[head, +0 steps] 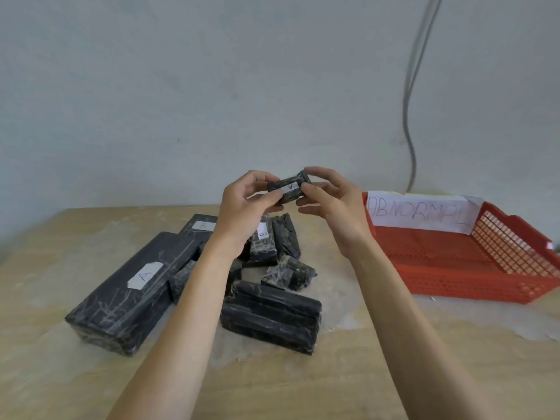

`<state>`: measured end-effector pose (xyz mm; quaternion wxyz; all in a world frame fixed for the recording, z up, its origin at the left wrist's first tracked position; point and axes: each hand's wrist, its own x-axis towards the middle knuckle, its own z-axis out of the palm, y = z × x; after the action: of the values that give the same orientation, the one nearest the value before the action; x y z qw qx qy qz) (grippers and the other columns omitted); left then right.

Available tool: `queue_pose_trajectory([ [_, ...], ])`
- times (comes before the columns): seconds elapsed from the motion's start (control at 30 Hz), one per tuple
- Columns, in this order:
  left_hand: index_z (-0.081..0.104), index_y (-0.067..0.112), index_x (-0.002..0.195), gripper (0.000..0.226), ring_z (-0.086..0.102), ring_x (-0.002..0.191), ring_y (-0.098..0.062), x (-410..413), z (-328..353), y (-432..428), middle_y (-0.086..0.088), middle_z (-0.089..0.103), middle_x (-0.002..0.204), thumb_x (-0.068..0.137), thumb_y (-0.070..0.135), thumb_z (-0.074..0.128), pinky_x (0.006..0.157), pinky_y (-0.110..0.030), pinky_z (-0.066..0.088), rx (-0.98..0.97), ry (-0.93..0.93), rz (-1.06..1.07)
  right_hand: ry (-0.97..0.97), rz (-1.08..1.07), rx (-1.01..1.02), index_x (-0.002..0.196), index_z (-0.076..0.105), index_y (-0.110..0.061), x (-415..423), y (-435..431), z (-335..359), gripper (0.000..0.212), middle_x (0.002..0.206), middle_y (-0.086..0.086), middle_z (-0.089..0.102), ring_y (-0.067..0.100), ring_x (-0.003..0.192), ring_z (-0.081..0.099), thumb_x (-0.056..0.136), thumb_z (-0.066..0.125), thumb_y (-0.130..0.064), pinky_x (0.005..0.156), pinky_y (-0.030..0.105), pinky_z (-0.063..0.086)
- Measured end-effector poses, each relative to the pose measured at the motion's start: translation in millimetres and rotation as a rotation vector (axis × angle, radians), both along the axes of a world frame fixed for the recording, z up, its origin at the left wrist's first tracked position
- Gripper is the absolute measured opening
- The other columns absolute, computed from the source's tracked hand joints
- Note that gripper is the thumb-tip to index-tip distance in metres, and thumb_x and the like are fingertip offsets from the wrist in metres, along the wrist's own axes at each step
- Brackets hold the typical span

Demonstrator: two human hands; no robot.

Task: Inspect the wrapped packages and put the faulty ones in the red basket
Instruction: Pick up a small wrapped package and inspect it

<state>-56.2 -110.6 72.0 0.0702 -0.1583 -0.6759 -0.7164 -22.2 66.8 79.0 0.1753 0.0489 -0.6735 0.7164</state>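
Red basket (454, 284): a shallow mesh tray standing on the table (363, 374), with a white paper sign (421, 212) lettered ABNORMAL against its far wall; the mesh floor in front of the sign is in plain view. Left of the basket, a pile of black wrapped packages lies on the pale wooden table top. It includes a long package (130, 295) tagged A at the end farthest from the basket, a block-shaped package (271, 318) nearer the basket, and smaller ones between, two tagged B. A plain grey-white wall (212, 86) rises behind the table, and a cable (412, 101) hangs down it above the basket's far left corner. The small package (289, 189), tagged A, is held in the air just left of that corner, above the pile. The left hand (239, 210) pinches its left end between thumb and curled fingers. The right hand (336, 213) grips its right end, forefinger over the top and thumb on the near face.
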Motion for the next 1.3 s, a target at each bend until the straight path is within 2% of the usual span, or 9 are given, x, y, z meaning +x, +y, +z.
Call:
queue_pose_trajectory([
  [0.13,0.076,0.014,0.099,0.015,0.078,0.098,-0.025,-11,-4,-8,-0.006,0.081,0.100,0.093,0.000,0.076,0.095,-0.049,0.063,-0.008,0.021,0.088,-0.012,-0.005,0.041,0.114,0.071,-0.005,-18,-12,9,0.018,0.084,0.003,0.080,0.015,0.076,0.074,0.098,0.076,-0.014,0.069,0.032,0.063],
  [0.2,0.077,0.010,0.101,0.012,0.078,0.097,-0.025,-14,-3,-12,-0.007,0.081,0.099,0.094,0.001,0.075,0.092,-0.048,0.064,0.010,0.020,0.087,0.002,-0.009,0.062,0.112,0.071,-0.004,-24,-15,9,0.017,0.085,0.012,0.079,0.018,0.072,0.072,0.098,0.076,-0.012,0.065,0.030,0.061],
  [0.27,0.077,0.009,0.101,0.009,0.079,0.092,-0.023,-16,-3,-14,-0.005,0.081,0.095,0.094,0.002,0.076,0.086,-0.043,0.066,0.012,0.034,0.094,0.041,-0.019,0.084,0.110,0.074,-0.005,-29,-18,4,0.012,0.087,0.019,0.078,0.021,0.069,0.072,0.099,0.074,-0.010,0.066,0.031,0.062],
  [0.47,0.077,0.017,0.088,0.018,0.079,0.082,-0.018,-18,-8,-13,0.000,0.081,0.085,0.089,-0.001,0.081,0.073,-0.030,0.063,-0.037,0.048,0.187,0.026,-0.016,0.140,0.106,0.073,-0.011,-34,-21,-7,0.009,0.085,0.010,0.079,0.024,0.073,0.076,0.098,0.074,-0.007,0.072,0.042,0.067],
  [0.67,0.077,0.020,0.092,0.019,0.077,0.090,-0.024,-17,-2,-19,0.002,0.082,0.095,0.087,0.005,0.085,0.085,-0.031,0.064,-0.082,0.076,0.115,0.026,0.054,0.100,0.105,0.069,-0.006,-32,-15,-3,0.025,0.086,0.011,0.079,0.029,0.079,0.078,0.086,0.084,0.003,0.073,0.038,0.067],
  [0.9,0.077,0.020,0.097,0.034,0.069,0.073,-0.015,-15,0,-23,-0.001,0.081,0.094,0.077,-0.003,0.090,0.069,-0.024,0.060,-0.099,0.049,0.025,-0.032,0.103,-0.015,0.096,0.073,-0.006,-32,-8,2,0.006,0.089,0.018,0.079,0.026,0.074,0.076,0.094,0.078,-0.007,0.064,0.030,0.063],
  [1.03,0.076,0.014,0.103,0.023,0.078,0.083,-0.019,-13,0,-18,-0.002,0.082,0.095,0.086,0.003,0.085,0.079,-0.030,0.065,-0.055,0.031,-0.002,-0.010,0.040,-0.004,0.094,0.073,-0.006,-33,-8,1,0.007,0.084,0.017,0.079,0.026,0.063,0.073,0.095,0.079,-0.010,0.060,0.030,0.062],
  [1.17,0.077,0.008,0.098,0.011,0.081,0.090,-0.026,-16,-4,-18,-0.007,0.082,0.093,0.092,-0.001,0.078,0.084,-0.046,0.067,-0.005,0.009,0.078,-0.052,0.092,0.074,0.104,0.072,-0.002,-31,-10,2,0.020,0.088,0.016,0.079,0.026,0.071,0.075,0.091,0.083,-0.012,0.067,0.034,0.064],
  [1.3,0.078,0.008,0.097,0.011,0.080,0.089,-0.030,-17,-7,-17,-0.007,0.082,0.094,0.091,-0.002,0.079,0.085,-0.051,0.066,-0.033,0.028,0.103,-0.046,0.066,0.135,0.101,0.070,0.001,-31,-12,-1,0.025,0.101,0.013,0.079,0.027,0.068,0.076,0.085,0.087,-0.004,0.056,0.031,0.058],
])
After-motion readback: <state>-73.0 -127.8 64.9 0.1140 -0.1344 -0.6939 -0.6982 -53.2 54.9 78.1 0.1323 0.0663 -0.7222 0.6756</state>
